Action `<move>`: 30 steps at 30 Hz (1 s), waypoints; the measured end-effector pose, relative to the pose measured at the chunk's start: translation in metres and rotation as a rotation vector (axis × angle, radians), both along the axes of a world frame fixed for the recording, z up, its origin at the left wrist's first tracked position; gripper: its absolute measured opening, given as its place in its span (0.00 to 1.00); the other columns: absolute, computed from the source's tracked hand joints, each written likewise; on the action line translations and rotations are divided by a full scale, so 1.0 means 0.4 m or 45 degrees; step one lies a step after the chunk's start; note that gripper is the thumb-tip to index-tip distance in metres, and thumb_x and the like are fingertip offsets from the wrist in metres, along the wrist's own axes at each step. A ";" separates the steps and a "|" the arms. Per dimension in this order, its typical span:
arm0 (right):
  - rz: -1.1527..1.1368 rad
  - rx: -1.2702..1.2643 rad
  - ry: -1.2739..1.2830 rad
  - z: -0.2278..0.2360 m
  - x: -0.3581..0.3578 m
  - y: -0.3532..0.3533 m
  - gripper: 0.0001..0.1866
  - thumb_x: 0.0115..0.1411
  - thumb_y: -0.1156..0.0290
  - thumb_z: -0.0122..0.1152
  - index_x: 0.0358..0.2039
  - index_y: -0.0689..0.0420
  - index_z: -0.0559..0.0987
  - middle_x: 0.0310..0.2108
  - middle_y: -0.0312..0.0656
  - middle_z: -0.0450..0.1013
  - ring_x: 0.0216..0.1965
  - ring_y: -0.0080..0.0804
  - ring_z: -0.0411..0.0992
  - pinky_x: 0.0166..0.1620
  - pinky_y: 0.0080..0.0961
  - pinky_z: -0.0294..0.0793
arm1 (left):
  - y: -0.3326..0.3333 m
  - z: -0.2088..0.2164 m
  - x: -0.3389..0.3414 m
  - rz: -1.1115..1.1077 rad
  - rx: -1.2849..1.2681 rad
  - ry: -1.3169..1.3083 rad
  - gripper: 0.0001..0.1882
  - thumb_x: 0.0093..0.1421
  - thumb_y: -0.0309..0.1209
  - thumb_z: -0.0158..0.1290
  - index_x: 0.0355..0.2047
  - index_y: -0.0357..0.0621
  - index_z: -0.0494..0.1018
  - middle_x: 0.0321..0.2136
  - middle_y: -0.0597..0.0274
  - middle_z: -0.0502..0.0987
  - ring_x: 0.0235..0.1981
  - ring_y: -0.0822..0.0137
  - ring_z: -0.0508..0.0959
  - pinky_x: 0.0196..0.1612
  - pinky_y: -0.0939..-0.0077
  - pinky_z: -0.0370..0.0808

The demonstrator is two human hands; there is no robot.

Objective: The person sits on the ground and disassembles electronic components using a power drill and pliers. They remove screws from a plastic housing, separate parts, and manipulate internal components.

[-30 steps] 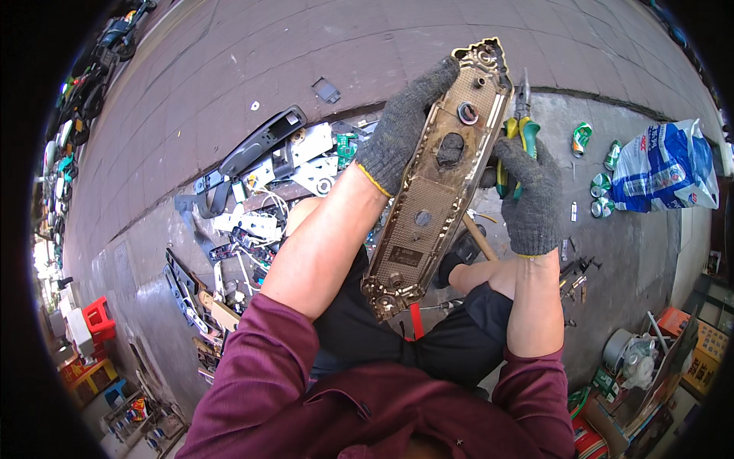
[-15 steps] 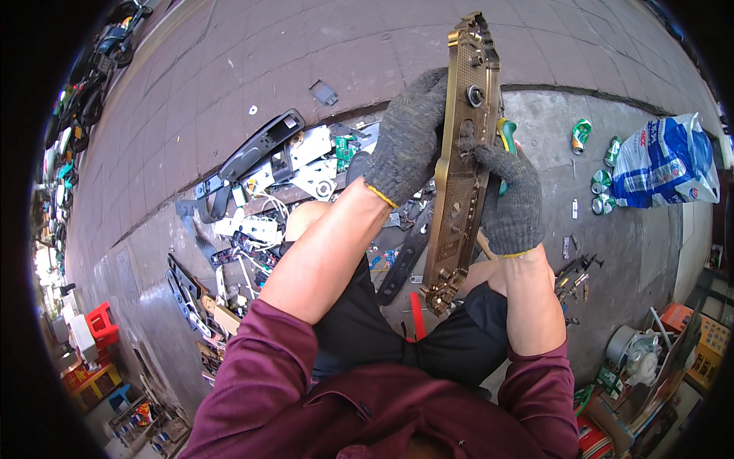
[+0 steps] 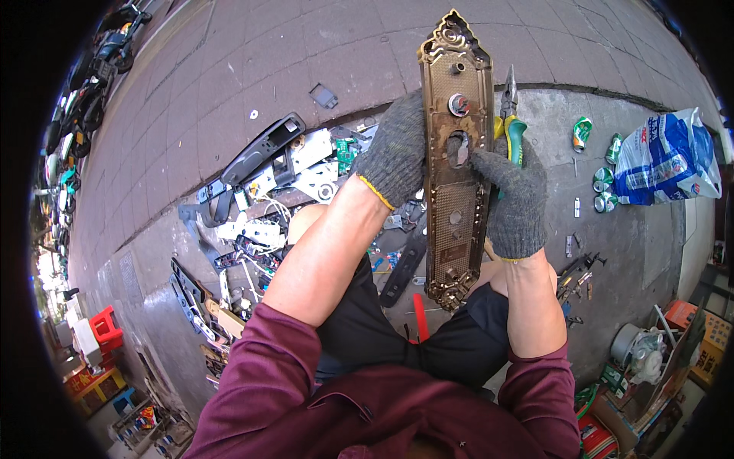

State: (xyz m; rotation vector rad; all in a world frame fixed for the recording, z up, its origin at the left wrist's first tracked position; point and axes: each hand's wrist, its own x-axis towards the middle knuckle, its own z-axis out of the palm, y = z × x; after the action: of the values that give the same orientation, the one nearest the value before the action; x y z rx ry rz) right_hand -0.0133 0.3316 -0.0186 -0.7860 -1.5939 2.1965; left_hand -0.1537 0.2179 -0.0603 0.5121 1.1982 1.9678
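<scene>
The long ornate brass door-lock plate (image 3: 456, 164) stands upright above the lap, well over the paved floor (image 3: 229, 92). The gloved left hand (image 3: 397, 149) clasps its edge; the gloved right hand (image 3: 511, 195) grips the other edge, green-handled pliers (image 3: 511, 122) tucked behind. Steadying both edges firmly seems wise.

Dismantled lock parts (image 3: 267, 206) crowd the floor (image 3: 229, 92) left of the knees. Crushed cans (image 3: 600, 164) and a blue bag (image 3: 665, 157) block the right; the paving beyond lies open.
</scene>
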 end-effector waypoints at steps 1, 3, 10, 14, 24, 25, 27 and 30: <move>-0.015 -0.073 0.024 0.002 -0.001 -0.002 0.15 0.58 0.76 0.64 0.46 0.64 0.77 0.37 0.43 0.79 0.35 0.32 0.81 0.41 0.29 0.84 | 0.002 0.002 0.003 0.023 -0.081 0.116 0.13 0.68 0.29 0.54 0.51 0.39 0.74 0.39 0.59 0.81 0.35 0.70 0.81 0.35 0.74 0.81; -0.015 -0.072 0.030 0.010 -0.005 -0.007 0.15 0.58 0.76 0.64 0.46 0.64 0.77 0.37 0.44 0.79 0.36 0.32 0.81 0.42 0.30 0.85 | 0.004 0.009 0.007 0.029 0.083 -0.040 0.15 0.68 0.30 0.54 0.52 0.38 0.73 0.41 0.58 0.81 0.37 0.69 0.82 0.37 0.74 0.82; 0.023 -0.555 0.278 0.031 -0.007 -0.004 0.13 0.60 0.75 0.62 0.44 0.66 0.78 0.35 0.44 0.79 0.36 0.34 0.82 0.41 0.27 0.84 | 0.007 0.079 0.027 0.032 0.303 -0.330 0.23 0.67 0.32 0.58 0.59 0.36 0.69 0.46 0.54 0.80 0.41 0.68 0.82 0.42 0.73 0.83; -0.006 -0.731 0.217 0.008 0.004 0.020 0.14 0.61 0.74 0.58 0.46 0.65 0.79 0.35 0.45 0.79 0.36 0.34 0.81 0.42 0.28 0.84 | 0.014 0.117 0.036 0.125 -0.015 0.104 0.21 0.68 0.31 0.57 0.58 0.32 0.70 0.40 0.56 0.81 0.35 0.71 0.82 0.37 0.74 0.82; -0.026 -0.551 0.262 -0.063 0.010 -0.004 0.19 0.69 0.67 0.56 0.56 0.63 0.74 0.42 0.44 0.78 0.39 0.29 0.79 0.43 0.23 0.82 | 0.025 0.125 0.058 0.333 -0.206 0.429 0.24 0.57 0.35 0.70 0.49 0.37 0.75 0.31 0.63 0.79 0.27 0.77 0.80 0.28 0.80 0.79; -0.015 -0.585 0.274 -0.067 0.009 0.000 0.19 0.69 0.66 0.56 0.56 0.63 0.74 0.41 0.43 0.78 0.39 0.29 0.79 0.43 0.23 0.82 | 0.025 0.126 0.055 0.407 -0.269 0.618 0.25 0.55 0.37 0.71 0.48 0.40 0.76 0.31 0.64 0.79 0.28 0.78 0.79 0.31 0.81 0.79; 0.010 -0.659 0.308 -0.078 0.009 0.011 0.19 0.69 0.66 0.57 0.56 0.63 0.74 0.41 0.43 0.78 0.39 0.29 0.79 0.43 0.23 0.82 | 0.019 0.129 0.056 0.396 -0.240 0.625 0.24 0.55 0.38 0.71 0.48 0.40 0.77 0.31 0.64 0.78 0.29 0.78 0.79 0.32 0.81 0.79; 0.095 -0.842 0.385 -0.099 0.004 0.032 0.19 0.70 0.66 0.57 0.56 0.62 0.74 0.39 0.41 0.78 0.38 0.28 0.79 0.43 0.22 0.82 | 0.013 0.135 0.057 0.390 -0.261 0.622 0.22 0.57 0.36 0.69 0.48 0.39 0.76 0.31 0.64 0.79 0.29 0.76 0.79 0.32 0.81 0.79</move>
State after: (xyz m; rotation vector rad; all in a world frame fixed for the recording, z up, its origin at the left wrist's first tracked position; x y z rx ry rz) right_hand -0.0116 0.3444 -0.0581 -0.5098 -0.7597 2.7690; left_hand -0.1309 0.2231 -0.0062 0.7671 1.8551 1.9974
